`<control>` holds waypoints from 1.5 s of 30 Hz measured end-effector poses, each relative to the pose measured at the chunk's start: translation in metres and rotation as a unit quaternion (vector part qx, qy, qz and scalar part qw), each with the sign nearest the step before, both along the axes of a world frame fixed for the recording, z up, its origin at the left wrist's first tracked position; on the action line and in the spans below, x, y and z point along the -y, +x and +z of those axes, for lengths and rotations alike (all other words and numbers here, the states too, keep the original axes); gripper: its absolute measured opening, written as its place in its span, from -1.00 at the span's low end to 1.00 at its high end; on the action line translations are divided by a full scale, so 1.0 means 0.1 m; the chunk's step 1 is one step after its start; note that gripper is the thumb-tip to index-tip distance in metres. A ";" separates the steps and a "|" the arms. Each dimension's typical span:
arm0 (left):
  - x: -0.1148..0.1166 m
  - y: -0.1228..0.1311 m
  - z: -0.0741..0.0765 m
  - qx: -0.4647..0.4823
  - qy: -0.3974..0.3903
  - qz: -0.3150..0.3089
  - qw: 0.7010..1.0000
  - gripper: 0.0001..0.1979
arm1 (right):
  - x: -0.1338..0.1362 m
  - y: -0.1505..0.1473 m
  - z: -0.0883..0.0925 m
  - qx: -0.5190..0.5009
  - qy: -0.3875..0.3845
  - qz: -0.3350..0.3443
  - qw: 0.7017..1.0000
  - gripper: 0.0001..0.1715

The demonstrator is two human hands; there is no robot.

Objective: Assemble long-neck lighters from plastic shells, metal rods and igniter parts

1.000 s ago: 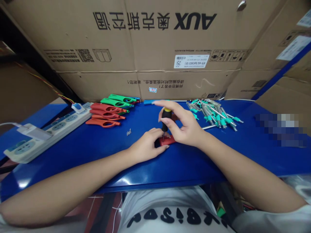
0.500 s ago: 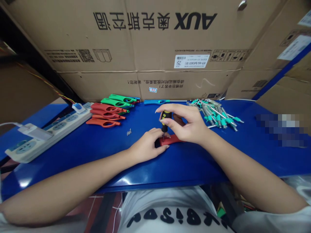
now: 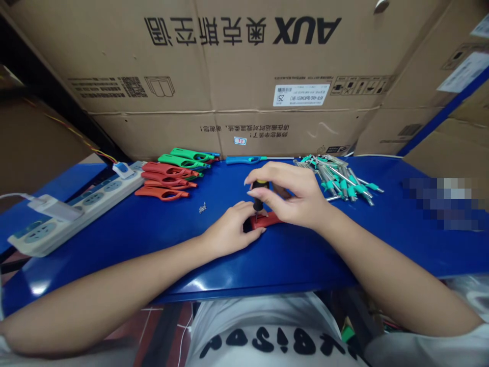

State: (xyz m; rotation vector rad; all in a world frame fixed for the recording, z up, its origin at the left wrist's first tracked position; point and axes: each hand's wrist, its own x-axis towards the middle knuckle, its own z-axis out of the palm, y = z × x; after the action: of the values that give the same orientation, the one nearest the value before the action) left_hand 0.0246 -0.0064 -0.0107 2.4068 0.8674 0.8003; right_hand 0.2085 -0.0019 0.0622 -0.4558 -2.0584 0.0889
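Note:
My right hand (image 3: 292, 196) is closed around the handle of a black and yellow screwdriver (image 3: 258, 201), which stands nearly upright. Its tip meets a red lighter handle (image 3: 269, 219) lying on the table. My left hand (image 3: 237, 227) grips the end of that red handle between thumb and fingers. Part of the handle is hidden beneath my right hand. Left of my hands lies a small heap of screws (image 3: 202, 207).
Red lighter handles (image 3: 164, 193) and green ones (image 3: 187, 161) are stacked at the back left, beside a white power strip (image 3: 91, 201). A blue lighter (image 3: 244, 160) lies by the cardboard (image 3: 244, 61). Metal tubes with teal parts (image 3: 344, 178) are piled at the right.
The fingers of my right hand have turned slightly on the screwdriver handle and cover more of it. My left hand and the red handle stay in place.

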 end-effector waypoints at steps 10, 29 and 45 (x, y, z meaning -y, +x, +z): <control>0.01 0.00 0.04 -0.017 0.011 -0.002 1.000 -0.79 | -0.04 0.05 -0.02 0.001 -0.123 0.051 0.991 -0.63; 0.01 0.01 -0.02 -0.009 0.002 0.004 1.000 -0.91 | -0.01 0.01 0.02 -0.007 -0.072 0.065 0.995 -0.74; 0.02 0.01 0.00 -0.008 -0.001 -0.003 1.000 -0.78 | -0.03 0.07 0.06 0.043 -0.129 0.098 0.986 -0.68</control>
State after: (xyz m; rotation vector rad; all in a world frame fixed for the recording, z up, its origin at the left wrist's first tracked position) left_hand 0.0251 -0.0084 -0.0109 2.4158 0.8661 0.7771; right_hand 0.2150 0.0008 0.0680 -0.4201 -2.1815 0.4658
